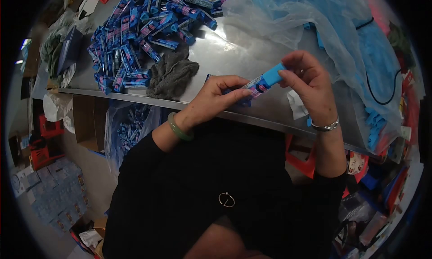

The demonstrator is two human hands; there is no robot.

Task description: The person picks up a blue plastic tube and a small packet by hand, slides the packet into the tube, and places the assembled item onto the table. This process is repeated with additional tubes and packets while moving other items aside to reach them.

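My left hand (218,95), with a green bangle at its wrist, is closed around a small printed blue-and-pink packet (258,86) above the table's front edge. At the packet's upper right end is a plain light-blue piece (273,74), pinched between the thumb and fingers of my right hand (310,81), which wears a silver bracelet. The two pieces touch in one slanted line. Beneath my left hand, another blue packet (244,101) partly shows. A grey cloth (173,74) lies to the left of my left hand.
Many similar packets (130,34) are heaped on the metal table (238,45) at the upper left. A clear plastic bag with light-blue pieces (346,56) covers the right side. Below the front edge hangs a bag of packets (130,128), beside a cardboard box (88,122).
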